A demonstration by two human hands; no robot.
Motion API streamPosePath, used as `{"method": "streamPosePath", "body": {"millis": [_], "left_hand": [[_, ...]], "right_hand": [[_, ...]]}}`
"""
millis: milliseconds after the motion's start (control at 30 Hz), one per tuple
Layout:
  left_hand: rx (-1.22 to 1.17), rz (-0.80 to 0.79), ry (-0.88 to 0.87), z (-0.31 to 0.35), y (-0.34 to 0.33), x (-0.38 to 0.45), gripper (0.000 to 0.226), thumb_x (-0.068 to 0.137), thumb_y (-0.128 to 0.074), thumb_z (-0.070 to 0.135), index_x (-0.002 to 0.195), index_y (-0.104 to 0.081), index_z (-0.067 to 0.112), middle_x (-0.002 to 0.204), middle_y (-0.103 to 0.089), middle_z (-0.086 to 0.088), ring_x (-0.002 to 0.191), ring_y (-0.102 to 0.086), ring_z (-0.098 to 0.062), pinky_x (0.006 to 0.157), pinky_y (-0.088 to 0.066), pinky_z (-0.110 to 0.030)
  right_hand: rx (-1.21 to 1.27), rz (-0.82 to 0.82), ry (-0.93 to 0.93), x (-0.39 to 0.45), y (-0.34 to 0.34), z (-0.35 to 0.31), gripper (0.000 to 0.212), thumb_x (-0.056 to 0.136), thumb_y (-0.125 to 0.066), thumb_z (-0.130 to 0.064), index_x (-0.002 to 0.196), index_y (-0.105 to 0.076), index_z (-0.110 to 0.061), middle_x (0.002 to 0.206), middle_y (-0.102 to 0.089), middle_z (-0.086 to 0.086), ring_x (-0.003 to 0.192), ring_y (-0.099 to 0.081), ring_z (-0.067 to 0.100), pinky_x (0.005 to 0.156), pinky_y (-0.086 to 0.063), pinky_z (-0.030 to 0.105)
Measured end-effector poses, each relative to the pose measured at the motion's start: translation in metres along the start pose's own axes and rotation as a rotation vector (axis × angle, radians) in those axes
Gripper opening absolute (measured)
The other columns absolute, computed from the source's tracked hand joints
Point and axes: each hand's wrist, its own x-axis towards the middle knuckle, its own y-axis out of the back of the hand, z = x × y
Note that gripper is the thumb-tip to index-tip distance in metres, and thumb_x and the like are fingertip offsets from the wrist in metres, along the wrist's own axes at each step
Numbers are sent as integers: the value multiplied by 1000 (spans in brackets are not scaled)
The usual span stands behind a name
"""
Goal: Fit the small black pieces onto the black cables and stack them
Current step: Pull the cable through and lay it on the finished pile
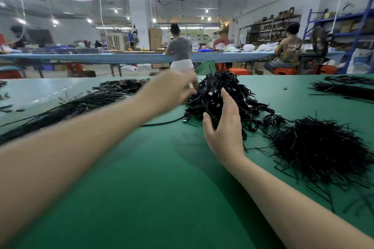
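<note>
A tangled heap of black cables with connector ends lies on the green table at centre back. My right hand is open, its fingers spread against the heap's near side. My left hand, blurred, reaches over the heap's left edge; whether it holds anything is not clear. A long stack of straight black cables stretches along the left. Small black pieces are piled at the back left. One loose cable trails out under my left wrist.
A bushy mound of short black ties sits at the right, close to my right forearm. More black cable bundles lie at the far right. Beyond the table's far edge, several people work at a blue bench, with orange stools and shelving.
</note>
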Motion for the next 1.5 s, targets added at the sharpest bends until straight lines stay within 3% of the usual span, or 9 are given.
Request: {"method": "streamPosePath", "body": {"millis": [133,367,467,633,767,933,1233,1367,1500], "left_hand": [[-283,-7,38,47,-86,-22,20,90,-52,8,110,-50,9,94,-65,-11,85,-58,-24,74,-44,-37],[-400,19,238,2,-119,-59,17,93,-57,19,106,-47,23,89,-61,7,76,-59,-13,73,-51,-38],[-451,21,417,-24,-109,-68,14,83,-72,37,88,-58,34,74,-64,18,69,-58,4,64,-45,-13],[-1246,86,790,-19,-95,-65,39,55,-83,35,85,-68,16,68,-70,7,63,-64,-6,55,-51,-16],[-1775,228,954,-11,-84,-45,20,88,-65,37,95,-60,19,79,-72,4,69,-68,-11,54,-53,-21],[-1433,4,811,2,-67,-35,41,101,-38,41,80,-66,19,76,-73,3,64,-67,-10,59,-52,-23],[-1924,31,659,-7,12,-15,45,101,-34,41,67,-58,23,53,-49,10,44,-45,-5,45,-34,-18],[-1692,-565,497,-9,20,-25,54,92,-39,45,53,-63,18,43,-53,5,29,-38,-4,37,-29,-15],[-871,-964,678,5,-16,-27,65,100,-20,54,88,-72,17,95,-72,-2,71,-64,-12,55,-40,-20]], "right_hand": [[129,-153,-61,0,2,6,44,92,-52,-13,133,-45,-24,113,-63,-6,101,-59,15,83,-49,31],[45,-111,-208,7,-5,25,23,98,-45,-16,110,-64,-18,96,-64,-6,81,-55,8,71,-41,21],[129,-7,-390,10,-3,34,22,99,-42,-14,108,-62,-18,80,-62,-6,57,-50,3,52,-38,18],[151,-41,-409,9,0,30,21,100,-41,-19,101,-61,-21,65,-54,-9,41,-41,0,39,-30,14],[98,-262,-177,-3,-6,9,21,99,-37,-43,95,-51,-28,58,-49,-9,49,-42,4,50,-35,30],[257,-429,-129,-11,-17,-13,27,101,-39,-32,81,-56,-23,52,-43,-10,49,-37,6,52,-32,28],[541,-572,-418,-1,-6,-3,45,77,-59,-63,59,-64,-22,48,-47,-8,57,-53,11,69,-45,25],[687,-462,-525,6,2,-2,51,61,-72,-61,52,-41,-21,52,-40,-4,57,-54,13,74,-48,31],[638,-359,-476,20,7,-13,40,88,-62,-44,57,-55,-20,49,-36,-6,45,-34,9,52,-34,25]]}}
